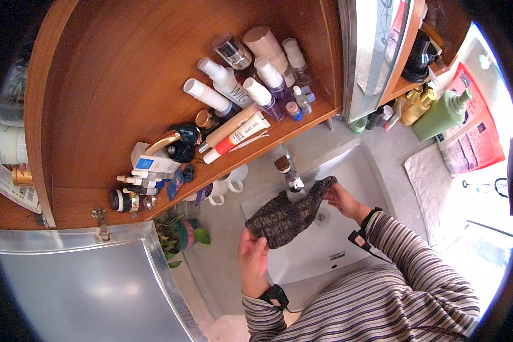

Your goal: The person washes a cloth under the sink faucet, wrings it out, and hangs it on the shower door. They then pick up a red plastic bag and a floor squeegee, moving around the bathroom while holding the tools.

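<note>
A dark brown, mottled knit cloth (278,220) is stretched between my two hands over a white washbasin (299,267). My left hand (253,256) pinches its lower left edge, thumb on top. At the other end, my right hand (344,200) grips the narrower upper corner; some of its fingers are hidden behind the cloth. The chrome faucet (294,181) points down at the cloth's upper edge, close to it. Whether water runs from the spout I cannot tell. Past the cloth, the round drain (322,216) shows in the basin.
Above the basin, a wooden cabinet shelf (282,132) holds several bottles and tubes (239,137). Its mirrored door (89,290) hangs open at left. White mugs (228,186) and a potted plant (184,235) stand beside the basin. A green pump bottle (440,113) and a towel (429,188) lie right.
</note>
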The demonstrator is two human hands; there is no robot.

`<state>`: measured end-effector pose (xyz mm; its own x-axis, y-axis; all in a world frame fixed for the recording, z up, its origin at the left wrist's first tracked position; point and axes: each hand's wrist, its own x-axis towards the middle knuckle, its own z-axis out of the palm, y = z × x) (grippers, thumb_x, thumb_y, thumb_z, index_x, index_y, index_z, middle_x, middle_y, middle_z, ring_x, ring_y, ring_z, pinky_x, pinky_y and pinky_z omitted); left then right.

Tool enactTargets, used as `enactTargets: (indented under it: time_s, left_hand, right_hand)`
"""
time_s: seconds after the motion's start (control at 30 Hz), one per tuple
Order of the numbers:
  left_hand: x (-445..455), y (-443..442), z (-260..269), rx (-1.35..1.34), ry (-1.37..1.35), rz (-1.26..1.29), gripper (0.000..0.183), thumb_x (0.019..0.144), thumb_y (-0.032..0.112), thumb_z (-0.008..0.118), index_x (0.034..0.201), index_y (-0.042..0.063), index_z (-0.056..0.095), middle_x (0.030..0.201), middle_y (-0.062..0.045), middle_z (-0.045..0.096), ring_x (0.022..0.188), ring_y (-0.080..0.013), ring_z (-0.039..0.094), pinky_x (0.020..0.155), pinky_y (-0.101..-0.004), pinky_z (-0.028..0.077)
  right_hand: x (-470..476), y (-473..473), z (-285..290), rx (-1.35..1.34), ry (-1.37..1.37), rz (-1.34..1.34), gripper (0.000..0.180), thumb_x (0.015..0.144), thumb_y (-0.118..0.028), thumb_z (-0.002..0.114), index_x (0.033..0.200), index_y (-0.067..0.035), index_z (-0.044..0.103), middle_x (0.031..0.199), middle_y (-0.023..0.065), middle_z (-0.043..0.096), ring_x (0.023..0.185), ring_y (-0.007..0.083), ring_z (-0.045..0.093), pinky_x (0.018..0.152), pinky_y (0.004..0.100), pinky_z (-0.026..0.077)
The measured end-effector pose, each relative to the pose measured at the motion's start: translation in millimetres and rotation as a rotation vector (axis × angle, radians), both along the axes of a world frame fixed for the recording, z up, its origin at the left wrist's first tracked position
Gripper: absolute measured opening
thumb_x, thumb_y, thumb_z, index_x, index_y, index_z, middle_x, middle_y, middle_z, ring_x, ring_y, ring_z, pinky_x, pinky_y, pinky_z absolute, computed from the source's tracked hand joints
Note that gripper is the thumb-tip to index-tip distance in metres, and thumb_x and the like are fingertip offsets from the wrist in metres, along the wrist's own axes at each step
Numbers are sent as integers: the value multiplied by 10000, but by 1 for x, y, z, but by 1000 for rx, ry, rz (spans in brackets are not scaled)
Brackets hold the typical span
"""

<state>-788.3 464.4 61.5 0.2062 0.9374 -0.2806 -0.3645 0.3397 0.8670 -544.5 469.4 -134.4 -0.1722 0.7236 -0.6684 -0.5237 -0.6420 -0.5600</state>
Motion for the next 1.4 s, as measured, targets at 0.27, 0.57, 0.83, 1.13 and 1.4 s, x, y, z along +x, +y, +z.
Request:
enactTargets:
  time_s: [0.27,0.57,0.83,1.13,1.4]
  left_hand:
    - [-34,-2,-50,-72,346,-319,792,769,-14,654,1387,29,162,1359,-137,346,1240,-228,387,1004,-345,360]
    - [-49,9,-39,190,1508,-523,974,603,232,819,1349,48,220,1227,-229,394,1120,-380,462,908,-427,432]
    - [-39,33,26,669,1859,-440,312,664,175,724,928,51,611,1053,-82,549,1041,-339,511,822,-433,466]
    - [-36,-2,-21,-265,728,-207,347,895,283,507,1046,-8,622,1132,-150,590,878,-262,616,851,-363,452]
    - [20,-21,-79,-290,-4,-45,480,876,13,472,1337,32,343,1258,-115,489,1111,-233,521,936,-364,448]
  right_hand:
    - [15,5,-11,251,184,136,403,897,-327,401,1173,-63,528,1121,34,568,1074,148,490,972,316,330]
    - [34,6,62,414,-185,479,463,771,-128,652,1163,-85,408,1004,61,558,938,158,520,848,319,418]
    - [61,26,188,1004,-1335,652,252,694,-188,702,889,-68,598,946,135,556,848,357,563,802,416,464]
    - [12,7,190,933,-919,372,259,810,-262,618,773,-9,576,703,176,551,674,364,564,578,431,458]
    - [-38,-34,102,913,-306,477,311,858,-337,590,976,-52,626,984,106,637,816,228,631,718,348,504]
